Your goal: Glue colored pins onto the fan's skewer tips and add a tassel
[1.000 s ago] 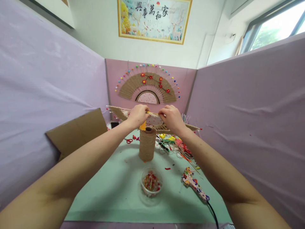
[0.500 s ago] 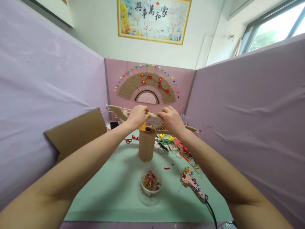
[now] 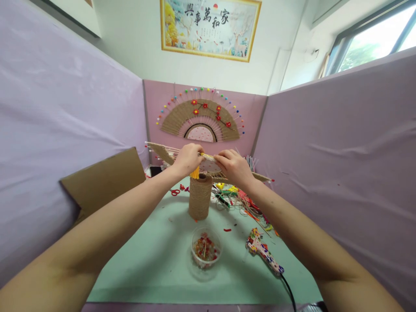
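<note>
Both hands are raised over the table at a twine craft fan (image 3: 209, 165), which is seen nearly edge-on, with thin sticks and a pale patterned centre. My left hand (image 3: 188, 161) is closed on the fan's near edge, and a yellow tassel (image 3: 195, 173) hangs just below its fingers. My right hand (image 3: 234, 168) pinches the same edge a little to the right, thumb and fingers together. Between the hands runs a short yellow strip along the edge. A roll of twine (image 3: 199, 197) stands upright on the table beneath the fan.
A tub of beads (image 3: 206, 249) sits nearest me, with a patterned glue gun (image 3: 264, 251) and its black cord to the right. Red-handled scissors (image 3: 175, 192) lie left of the roll. Cardboard (image 3: 104, 182) leans at left. A finished fan (image 3: 201, 115) hangs on the pink back panel.
My right hand has shifted down slightly and its fingers lie flatter along the fan's edge. My left hand and the fan have hardly moved.
</note>
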A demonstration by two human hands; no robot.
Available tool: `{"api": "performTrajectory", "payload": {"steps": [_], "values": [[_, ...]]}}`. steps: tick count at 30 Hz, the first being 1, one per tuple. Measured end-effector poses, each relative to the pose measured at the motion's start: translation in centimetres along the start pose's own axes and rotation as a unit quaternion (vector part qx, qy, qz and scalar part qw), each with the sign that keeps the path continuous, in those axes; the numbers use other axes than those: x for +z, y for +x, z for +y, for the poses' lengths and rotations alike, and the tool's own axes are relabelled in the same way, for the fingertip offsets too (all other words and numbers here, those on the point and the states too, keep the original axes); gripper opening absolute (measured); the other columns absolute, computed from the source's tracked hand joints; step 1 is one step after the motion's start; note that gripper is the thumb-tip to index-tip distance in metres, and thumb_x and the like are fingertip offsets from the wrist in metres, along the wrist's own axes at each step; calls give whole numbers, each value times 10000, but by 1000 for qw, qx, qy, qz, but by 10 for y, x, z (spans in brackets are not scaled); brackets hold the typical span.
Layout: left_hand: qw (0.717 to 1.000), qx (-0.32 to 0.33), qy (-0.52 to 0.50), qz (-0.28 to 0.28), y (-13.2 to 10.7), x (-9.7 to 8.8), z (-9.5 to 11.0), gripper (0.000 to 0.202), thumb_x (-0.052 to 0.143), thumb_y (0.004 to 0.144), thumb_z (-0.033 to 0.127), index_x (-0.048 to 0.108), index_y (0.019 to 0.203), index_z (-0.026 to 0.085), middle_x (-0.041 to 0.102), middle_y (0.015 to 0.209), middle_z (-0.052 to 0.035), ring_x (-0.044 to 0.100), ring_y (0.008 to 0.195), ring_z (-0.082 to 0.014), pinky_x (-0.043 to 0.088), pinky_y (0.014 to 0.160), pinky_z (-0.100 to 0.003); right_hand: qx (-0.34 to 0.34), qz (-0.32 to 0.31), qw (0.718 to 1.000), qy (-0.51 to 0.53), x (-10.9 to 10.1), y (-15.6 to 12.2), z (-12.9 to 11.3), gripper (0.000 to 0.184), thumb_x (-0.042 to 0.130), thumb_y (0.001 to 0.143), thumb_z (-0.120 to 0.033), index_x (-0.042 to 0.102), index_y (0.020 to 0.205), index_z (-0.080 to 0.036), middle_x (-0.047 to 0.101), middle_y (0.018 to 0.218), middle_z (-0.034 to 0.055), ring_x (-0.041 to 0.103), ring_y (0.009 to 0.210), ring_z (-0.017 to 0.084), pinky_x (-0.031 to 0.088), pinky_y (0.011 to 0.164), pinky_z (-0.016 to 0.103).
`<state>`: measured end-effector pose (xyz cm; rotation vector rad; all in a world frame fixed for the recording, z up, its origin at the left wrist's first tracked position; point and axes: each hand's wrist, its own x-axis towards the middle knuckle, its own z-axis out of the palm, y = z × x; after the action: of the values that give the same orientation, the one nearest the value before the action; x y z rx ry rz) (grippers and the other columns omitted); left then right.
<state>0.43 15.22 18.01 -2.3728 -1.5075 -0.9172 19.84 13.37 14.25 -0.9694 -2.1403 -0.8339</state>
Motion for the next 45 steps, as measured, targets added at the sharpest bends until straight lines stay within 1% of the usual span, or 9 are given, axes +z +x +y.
{"api": "performTrajectory", "payload": {"steps": [3,9,16,20,24,31,34,40,45], "values": [[1000,1,-1,2,0,-1,0,245,616,784,273,734,977,179,730,1010,-86,637,978,-243,468,863,-311,7,6,1000,17,4,-2,1,242,450,964,-230,665,1069,-192,664,1031,95,574,943,209,445,826,312],[1000,7,-7,3,-2,-1,-2,253,595,792,267,732,983,172,728,1022,-89,636,985,-237,467,878,-313,16,19,998,51,11,-5,0,270,446,962,-219,631,1157,-191,682,1078,84,631,949,193,480,819,286],[1000,3,-17,8,-2,-2,-3,265,606,781,272,731,994,176,729,1028,-87,637,994,-241,469,885,-314,2,36,997,64,19,-7,3,296,441,957,-209,624,1190,-209,676,1126,93,622,1015,207,487,884,318],[1000,4,-17,7,-2,-3,-2,266,603,778,259,735,994,179,730,1026,-85,638,996,-242,468,890,-315,-7,31,998,58,20,-8,5,314,443,950,-186,620,1208,-219,673,1129,91,621,1002,205,486,880,319],[1000,5,-10,4,-3,-3,-1,274,598,777,252,737,1003,184,728,1038,-84,633,1013,-240,465,898,-312,-8,21,998,60,17,-8,5,323,452,941,-176,620,1212,-229,673,1111,94,621,978,202,487,852,321],[1000,6,-12,-1,-4,-4,-1,261,608,777,259,742,988,185,730,1029,-83,631,1005,-241,464,888,-312,-31,-4,998,51,3,-4,1,299,442,945,-179,639,1170,-184,675,1065,109,616,918,200,486,791,307],[1000,5,-12,3,-3,-2,-3,263,615,773,263,742,992,190,727,1029,-86,631,1002,-244,466,887,-317,-32,-13,998,55,0,-2,-1,298,459,933,-172,642,1167,-194,675,1054,106,613,906,198,482,779,305],[1000,5,-19,8,-4,-1,-8,263,607,773,249,738,991,185,727,1030,-84,632,1005,-237,463,905,-316,-37,-14,997,62,-1,2,-2,292,486,908,-146,664,1132,-200,674,1026,99,612,887,196,473,768,301],[999,6,-27,18,-5,0,-10,260,605,768,243,741,979,177,728,1023,-89,635,995,-243,468,897,-320,-23,-9,997,79,3,6,0,269,481,923,-158,689,1087,-205,681,1015,93,621,877,182,466,765,283]]}}
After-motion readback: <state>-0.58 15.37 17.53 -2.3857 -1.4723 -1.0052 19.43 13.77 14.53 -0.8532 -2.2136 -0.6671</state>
